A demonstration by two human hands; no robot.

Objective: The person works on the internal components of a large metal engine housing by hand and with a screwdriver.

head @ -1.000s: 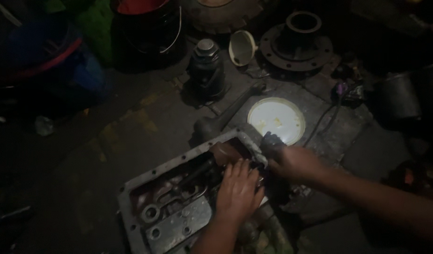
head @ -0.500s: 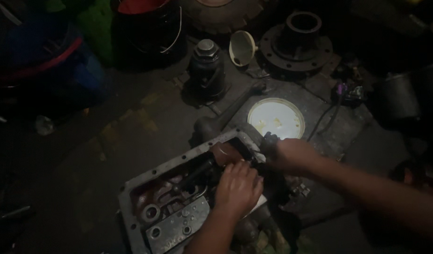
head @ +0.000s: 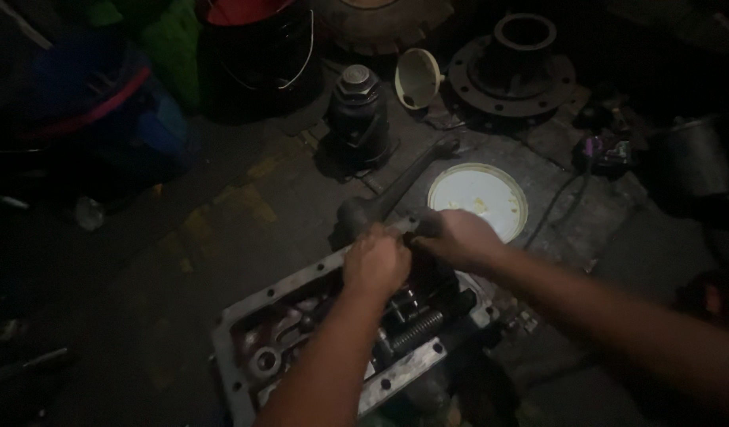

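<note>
A grey metal housing (head: 246, 332) with a bolt-hole flange lies open on the dim floor, showing gears, shafts and a coil spring (head: 418, 326) inside. My left hand (head: 376, 261) rests over its far end, fingers curled on a part there. My right hand (head: 455, 237) meets it from the right, closed around a dark metal piece at the housing's far edge. What exactly each hand grips is hidden by the fingers and the poor light.
A white round lid (head: 477, 198) lies just beyond the hands. Farther back stand a bottle jack (head: 358, 111), a cream funnel (head: 416, 77), a wheel hub (head: 513, 67) and a black bucket (head: 257, 55). A long dark bar (head: 404, 178) lies beside the jack.
My left hand has moved up from the middle of the housing to its far end, joining the right hand. The view has shifted slightly.
</note>
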